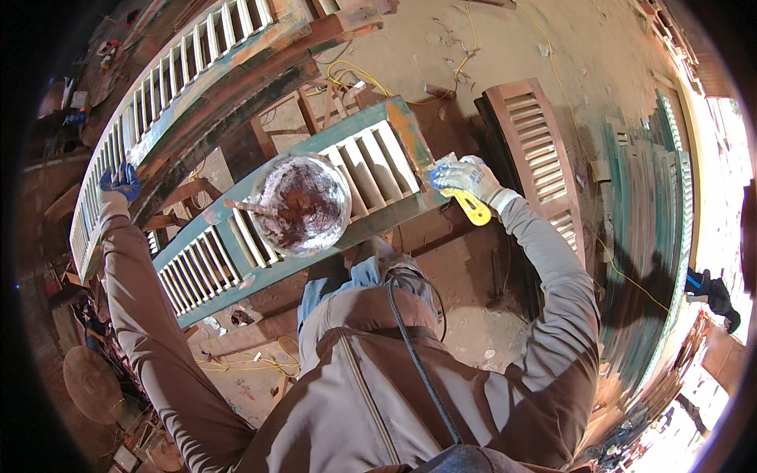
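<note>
My right hand (pixel 467 180), in a white and blue work glove, is closed around a scraper with a yellow handle (pixel 471 208). It is at the orange-patched end of a green louvered shutter (pixel 315 142); the blade is mostly hidden. My left hand (pixel 118 189), in a similar glove, is out to the far left beside another louvered shutter (pixel 213 67), its fingers apart and holding nothing. On the green shutter rests a round metal basin (pixel 335 177) smeared with reddish-brown and white matter. A stick (pixel 251 208) leans over its left rim.
To the right stands a brown louvered shutter (pixel 532 134). Beyond it lean several green shutter panels (pixel 643 205). A yellow cord (pixel 552 59) trails across the dirt floor (pixel 426 39). Wooden supports (pixel 307 110) sit under the shutters, and a dark-clothed figure (pixel 716 298) shows at the far right.
</note>
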`<state>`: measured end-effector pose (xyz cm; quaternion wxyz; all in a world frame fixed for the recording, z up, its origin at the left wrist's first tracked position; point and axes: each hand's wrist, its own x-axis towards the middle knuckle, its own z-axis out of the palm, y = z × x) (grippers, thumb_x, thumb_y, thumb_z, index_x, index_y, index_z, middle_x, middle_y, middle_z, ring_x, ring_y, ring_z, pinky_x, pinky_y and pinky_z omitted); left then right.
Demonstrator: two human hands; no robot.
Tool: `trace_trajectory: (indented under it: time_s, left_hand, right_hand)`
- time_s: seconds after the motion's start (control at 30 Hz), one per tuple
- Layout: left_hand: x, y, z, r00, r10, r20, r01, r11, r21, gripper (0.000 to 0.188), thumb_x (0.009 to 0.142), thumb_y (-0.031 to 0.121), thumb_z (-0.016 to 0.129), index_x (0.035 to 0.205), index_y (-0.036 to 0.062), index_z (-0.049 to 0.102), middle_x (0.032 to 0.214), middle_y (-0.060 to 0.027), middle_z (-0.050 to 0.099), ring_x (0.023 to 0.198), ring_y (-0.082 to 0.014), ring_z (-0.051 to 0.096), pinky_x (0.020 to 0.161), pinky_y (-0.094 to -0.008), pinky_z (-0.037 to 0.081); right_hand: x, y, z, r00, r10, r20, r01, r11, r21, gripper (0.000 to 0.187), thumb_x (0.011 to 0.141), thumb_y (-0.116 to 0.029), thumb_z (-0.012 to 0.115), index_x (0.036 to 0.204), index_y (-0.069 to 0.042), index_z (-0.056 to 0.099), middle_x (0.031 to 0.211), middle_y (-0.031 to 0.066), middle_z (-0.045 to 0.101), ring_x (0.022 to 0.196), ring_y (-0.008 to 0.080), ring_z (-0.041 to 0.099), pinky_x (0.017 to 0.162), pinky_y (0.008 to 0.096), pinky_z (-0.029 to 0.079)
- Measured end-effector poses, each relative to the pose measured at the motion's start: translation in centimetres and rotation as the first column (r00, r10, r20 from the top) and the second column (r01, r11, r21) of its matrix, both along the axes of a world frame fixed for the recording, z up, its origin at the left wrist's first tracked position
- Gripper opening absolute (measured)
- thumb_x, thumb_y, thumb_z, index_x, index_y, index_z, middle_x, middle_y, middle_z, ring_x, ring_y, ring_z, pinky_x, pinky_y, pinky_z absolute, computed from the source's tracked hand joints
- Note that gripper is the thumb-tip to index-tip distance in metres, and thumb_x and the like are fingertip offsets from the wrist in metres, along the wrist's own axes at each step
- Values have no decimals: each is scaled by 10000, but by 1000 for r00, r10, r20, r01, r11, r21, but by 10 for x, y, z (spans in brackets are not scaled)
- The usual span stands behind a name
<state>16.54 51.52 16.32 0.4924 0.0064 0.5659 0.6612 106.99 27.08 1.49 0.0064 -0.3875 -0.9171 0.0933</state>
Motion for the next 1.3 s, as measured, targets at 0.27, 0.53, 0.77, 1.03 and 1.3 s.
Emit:
trace_trajectory:
  time_s: [0.27,0.53,0.77,1.03,1.3]
  left_hand:
    - [-41,-37,-4,1000,2,24,0,999,-52,500,815,208,755,1242,-5,605,1173,-151,691,1041,-333,677,869,-442,601]
    - [-51,-36,6,994,106,21,-105,993,-48,425,843,189,711,1217,5,627,1174,-171,689,1041,-335,682,885,-497,592]
    - [-13,-49,-11,999,50,-8,-50,998,-36,394,865,197,704,1197,-2,632,1170,-175,688,1056,-351,671,899,-494,586]
    - [-28,-58,-5,999,18,30,-18,1000,12,378,835,131,740,1175,-10,654,1112,-174,705,1033,-345,673,878,-494,578]
    - [-8,-96,-1,1000,5,-26,-5,1000,-18,418,942,253,655,1275,12,579,1228,-148,660,1113,-301,645,900,-462,583]
  right_hand:
    - [12,-59,13,992,-111,-51,106,991,-83,400,908,-243,530,1275,-350,647,1328,-117,632,1207,97,579,989,335,423]
    - [-14,-57,3,967,-215,137,176,952,251,451,914,-232,515,1355,-301,577,1429,-66,564,1278,112,538,1052,346,403]
    - [-26,-119,1,938,-341,-63,336,939,-68,425,917,-245,530,1330,-325,592,1382,-74,589,1261,109,551,1024,371,422]
    - [-24,-49,-13,972,-228,-62,233,966,109,473,938,-258,488,1408,-251,542,1477,-42,524,1304,128,527,1032,373,437]
    - [-35,-68,47,976,-219,3,182,806,-563,546,971,-301,372,1377,33,520,1447,252,503,1376,369,453,1183,488,304]
